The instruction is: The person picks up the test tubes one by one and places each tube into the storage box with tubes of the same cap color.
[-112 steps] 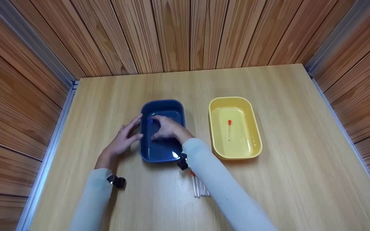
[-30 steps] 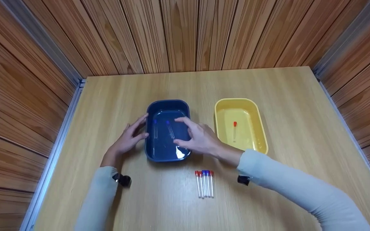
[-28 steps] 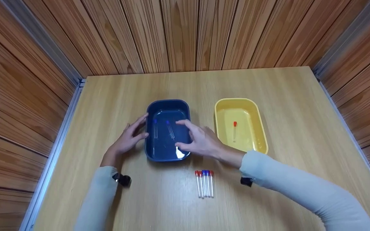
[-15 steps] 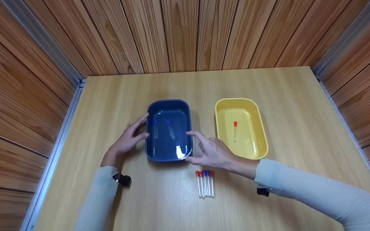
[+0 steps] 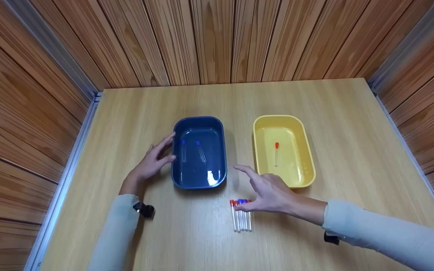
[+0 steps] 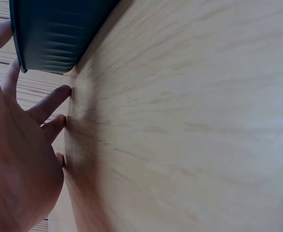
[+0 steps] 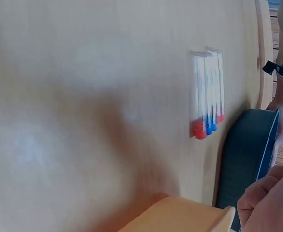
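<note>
My left hand (image 5: pixel 151 163) rests its thumb and a fingertip against the left rim of a dark blue tray (image 5: pixel 199 186). Two clear tubes with blue caps, a straight one (image 5: pixel 184 151) and a slanted one (image 5: pixel 201 152), lie inside that tray. Over the table, my right hand (image 5: pixel 273 194) holds nothing, thumb and index finger spread wide. Its thumb overlaps a row of capped tubes (image 5: pixel 241 222) in the head view. The right wrist view shows this row's red and blue caps (image 7: pixel 209 126) side by side.
A yellow tray (image 5: pixel 309 165) stands to the right, holding one red-capped tube (image 5: pixel 276 154). Wood-panelled walls (image 5: pixel 213 41) close off the back and both sides of the table (image 5: pixel 179 241).
My right hand has left the blue tray, moving right and toward the near side, over the tube row. A second blue-capped tube now lies in the blue tray. The left hand stays put.
</note>
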`<state>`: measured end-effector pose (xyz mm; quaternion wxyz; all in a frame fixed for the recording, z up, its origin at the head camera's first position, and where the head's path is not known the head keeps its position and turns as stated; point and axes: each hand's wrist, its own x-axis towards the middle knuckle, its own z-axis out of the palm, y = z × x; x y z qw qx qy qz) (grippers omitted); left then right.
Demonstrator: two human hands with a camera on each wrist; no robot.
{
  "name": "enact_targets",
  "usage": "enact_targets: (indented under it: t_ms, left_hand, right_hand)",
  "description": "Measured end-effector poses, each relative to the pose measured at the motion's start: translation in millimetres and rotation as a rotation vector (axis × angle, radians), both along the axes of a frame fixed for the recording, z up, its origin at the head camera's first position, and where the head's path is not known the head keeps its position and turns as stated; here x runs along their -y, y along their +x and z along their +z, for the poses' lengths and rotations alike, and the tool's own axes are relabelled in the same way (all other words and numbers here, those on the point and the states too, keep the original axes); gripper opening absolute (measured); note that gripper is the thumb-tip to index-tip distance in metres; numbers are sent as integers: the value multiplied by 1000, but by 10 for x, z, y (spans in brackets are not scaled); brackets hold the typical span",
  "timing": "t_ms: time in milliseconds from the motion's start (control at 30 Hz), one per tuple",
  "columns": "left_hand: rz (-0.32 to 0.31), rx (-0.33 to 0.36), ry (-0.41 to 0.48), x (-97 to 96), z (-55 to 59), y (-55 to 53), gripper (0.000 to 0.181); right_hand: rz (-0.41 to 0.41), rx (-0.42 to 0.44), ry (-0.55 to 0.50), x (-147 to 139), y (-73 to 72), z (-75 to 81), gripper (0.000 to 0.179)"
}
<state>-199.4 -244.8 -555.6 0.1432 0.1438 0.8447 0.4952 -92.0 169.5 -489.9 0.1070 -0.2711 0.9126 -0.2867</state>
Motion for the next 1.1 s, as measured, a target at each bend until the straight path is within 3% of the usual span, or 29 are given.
enact_targets:
  t_ms: [233, 433, 867, 1100]
  left_hand:
    - [-4, -22, -7, 30, -75, -12, 74]
    - [-2, -14, -13, 33, -71, -8, 74]
    - [4, -45, -19, 53, -74, -5, 73]
    - [-2, -23, -29, 36, -49, -1, 73]
  right_hand:
    - [34, -61, 26, -152, 115, -137, 126]
    - [65, -133, 42, -227, 223, -278, 128]
    - [71, -72, 100, -286, 290, -517, 129]
    - [57, -5, 121, -281, 328, -621, 124]
